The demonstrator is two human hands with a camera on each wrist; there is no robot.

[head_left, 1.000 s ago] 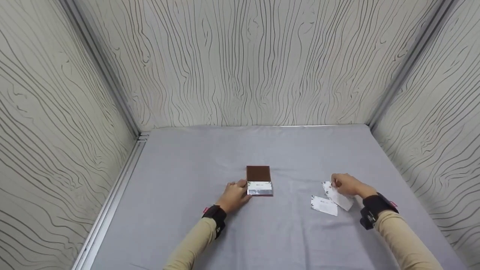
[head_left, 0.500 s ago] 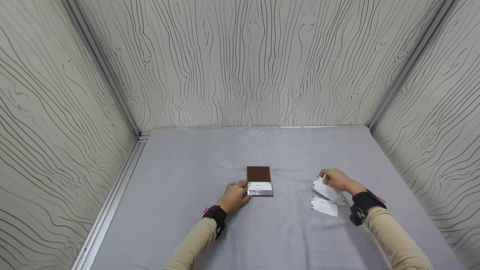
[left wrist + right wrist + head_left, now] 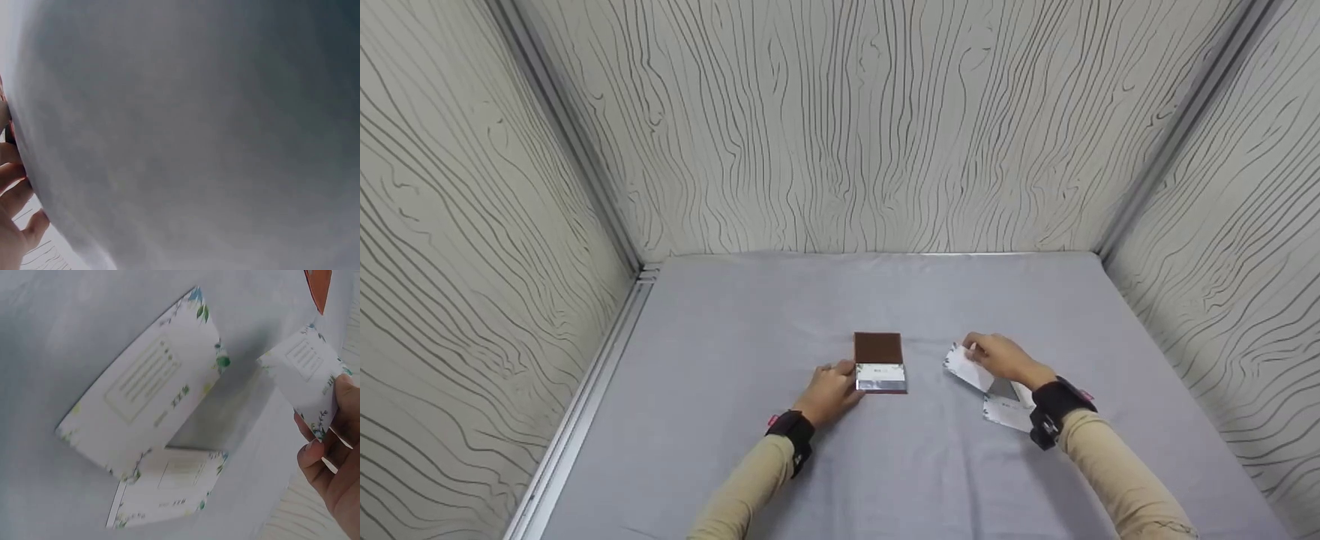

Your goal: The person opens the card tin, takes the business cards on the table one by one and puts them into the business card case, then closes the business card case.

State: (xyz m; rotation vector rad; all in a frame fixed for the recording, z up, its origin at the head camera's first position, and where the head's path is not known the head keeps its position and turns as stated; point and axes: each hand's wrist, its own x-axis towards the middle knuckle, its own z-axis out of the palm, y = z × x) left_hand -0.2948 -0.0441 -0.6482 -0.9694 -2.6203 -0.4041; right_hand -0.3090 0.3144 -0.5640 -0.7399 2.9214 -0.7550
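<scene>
A brown card holder (image 3: 877,347) lies unfolded on the cloth, a white card (image 3: 880,372) showing in the clear pocket of its near half. My left hand (image 3: 826,394) holds the holder by its left edge; in the left wrist view only some fingers (image 3: 14,197) show at the border. To the right, my right hand (image 3: 1001,358) pinches a white business card (image 3: 304,368) with printed leaves at its corners, lifted and tilted. Beneath that hand two similar cards lie: one card (image 3: 174,486) partly under another card (image 3: 129,399) in the right wrist view.
Grey cloth (image 3: 735,315) with slight creases covers the table. Patterned panels (image 3: 840,135) enclose the back and sides, and a metal rail (image 3: 585,405) runs along the left edge.
My right hand has raised a card from the right-hand group and carried it left, nearer the card holder. The left hand and the holder have stayed in place.
</scene>
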